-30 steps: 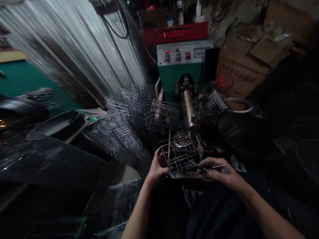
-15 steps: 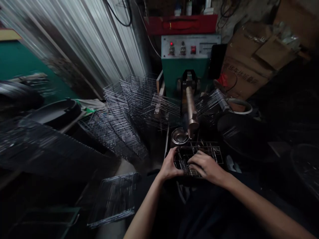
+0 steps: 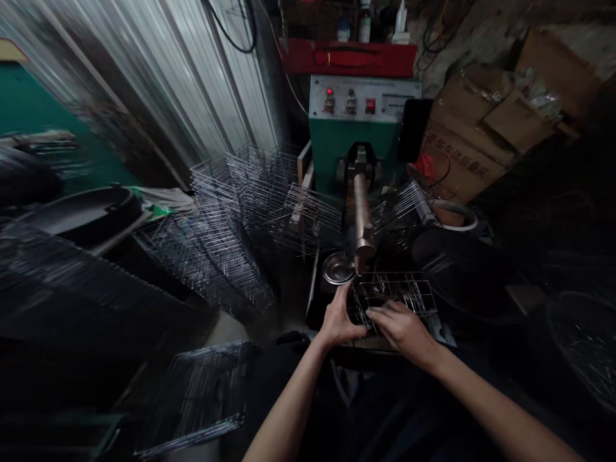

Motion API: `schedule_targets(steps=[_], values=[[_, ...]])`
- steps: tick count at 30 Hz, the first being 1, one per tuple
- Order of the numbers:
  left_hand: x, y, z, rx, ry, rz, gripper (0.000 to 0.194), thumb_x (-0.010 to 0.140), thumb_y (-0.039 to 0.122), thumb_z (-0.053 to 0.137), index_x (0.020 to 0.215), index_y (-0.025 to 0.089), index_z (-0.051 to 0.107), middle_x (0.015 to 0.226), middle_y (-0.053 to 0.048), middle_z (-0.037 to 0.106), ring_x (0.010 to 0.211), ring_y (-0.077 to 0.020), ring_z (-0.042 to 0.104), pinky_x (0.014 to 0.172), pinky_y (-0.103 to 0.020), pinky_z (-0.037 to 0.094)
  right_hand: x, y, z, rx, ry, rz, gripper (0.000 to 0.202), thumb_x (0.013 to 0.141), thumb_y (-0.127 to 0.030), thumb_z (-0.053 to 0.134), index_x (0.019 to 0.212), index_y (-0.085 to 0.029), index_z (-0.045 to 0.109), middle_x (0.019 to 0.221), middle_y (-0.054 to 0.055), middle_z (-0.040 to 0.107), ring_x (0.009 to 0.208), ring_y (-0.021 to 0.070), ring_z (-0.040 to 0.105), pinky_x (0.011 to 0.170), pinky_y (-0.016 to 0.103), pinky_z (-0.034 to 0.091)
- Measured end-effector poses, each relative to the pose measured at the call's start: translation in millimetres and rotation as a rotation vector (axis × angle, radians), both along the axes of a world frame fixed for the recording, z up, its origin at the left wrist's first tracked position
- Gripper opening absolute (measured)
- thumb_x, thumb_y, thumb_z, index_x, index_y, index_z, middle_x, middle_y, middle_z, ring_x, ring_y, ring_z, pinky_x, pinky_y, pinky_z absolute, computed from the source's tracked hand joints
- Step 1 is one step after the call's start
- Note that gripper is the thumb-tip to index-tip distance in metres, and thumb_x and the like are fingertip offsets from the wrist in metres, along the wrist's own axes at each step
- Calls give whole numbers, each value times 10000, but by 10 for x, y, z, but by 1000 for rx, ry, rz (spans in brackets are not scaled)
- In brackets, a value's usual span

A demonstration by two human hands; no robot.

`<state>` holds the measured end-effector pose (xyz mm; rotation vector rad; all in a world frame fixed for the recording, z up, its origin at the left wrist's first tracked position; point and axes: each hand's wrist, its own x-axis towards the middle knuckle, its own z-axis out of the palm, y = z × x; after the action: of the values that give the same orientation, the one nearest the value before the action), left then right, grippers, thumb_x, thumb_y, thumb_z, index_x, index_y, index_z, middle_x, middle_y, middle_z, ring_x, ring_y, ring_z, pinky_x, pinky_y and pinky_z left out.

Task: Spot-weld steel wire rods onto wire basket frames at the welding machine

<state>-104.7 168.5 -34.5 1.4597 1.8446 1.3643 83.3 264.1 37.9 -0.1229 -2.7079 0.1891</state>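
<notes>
A small wire rack (image 3: 418, 290) lies beneath the copper-coloured electrode arm (image 3: 362, 224) of a green machine. At the rack's left end is my left hand (image 3: 339, 322), its thumb and fingers gripping the wires. My right hand (image 3: 402, 330) rests over the rack's near middle, fingers bent together and pointing left; whatever is pinched in them is too dark to make out. A round metal dish (image 3: 338, 267) sits just behind my left hand, close to the electrode tip.
Stacked wire grids (image 3: 235, 212) lean to the left of the machine. The control panel (image 3: 364, 99) has a lit red lamp. Cardboard boxes (image 3: 474, 138) stand at the back right, with a dark basin (image 3: 457, 273) nearer. Another wire panel (image 3: 197, 394) lies low at left.
The rack has shifted right relative to the electrode arm and dish, with both hands moving along with it. The view has also turned slightly.
</notes>
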Motion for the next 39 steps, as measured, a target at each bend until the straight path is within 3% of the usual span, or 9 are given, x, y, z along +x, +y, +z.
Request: schedule_targets(steps=[14, 24, 29, 32, 39], values=[[-117, 174, -168, 39, -85, 0, 1173, 520, 334, 909, 1509, 249, 284, 1526, -127, 397, 1407, -349, 426, 1172, -516, 370, -146, 143, 80, -48, -29, -21, 327, 923, -89, 571, 1210, -202, 679, 1140, 88, 745, 1018, 248, 685, 925, 425, 547], [-96, 94, 68, -9, -15, 51, 1123, 527, 291, 880, 1494, 264, 309, 1454, -105, 484, 1294, -330, 539, 1078, -480, 461, -201, 152, 125, -127, 8, -22, 344, 927, -48, 527, 1196, -218, 657, 1103, 76, 738, 1006, 223, 686, 950, 414, 526], [-283, 223, 121, -53, 19, 92, 1082, 518, 366, 907, 1454, 235, 380, 1416, -105, 521, 1261, -333, 564, 1060, -484, 474, -392, 219, 113, -131, 104, -118, 179, 974, -135, 524, 1071, -215, 650, 955, 82, 677, 908, 232, 646, 815, 367, 545], [-375, 290, 141, -40, 70, 83, 1045, 534, 327, 884, 1448, 225, 388, 1401, -113, 529, 1266, -336, 557, 1059, -484, 470, -476, 263, 55, -171, 137, -129, 133, 991, -177, 510, 1023, -221, 632, 938, 67, 652, 872, 218, 634, 804, 352, 541], [-347, 221, 251, -62, 114, 114, 1040, 530, 341, 884, 1446, 245, 400, 1353, -93, 555, 1205, -324, 596, 1003, -460, 502, -444, 267, 50, -223, 179, -166, 106, 1002, -224, 526, 1033, -215, 627, 974, 68, 633, 898, 218, 604, 826, 349, 505]])
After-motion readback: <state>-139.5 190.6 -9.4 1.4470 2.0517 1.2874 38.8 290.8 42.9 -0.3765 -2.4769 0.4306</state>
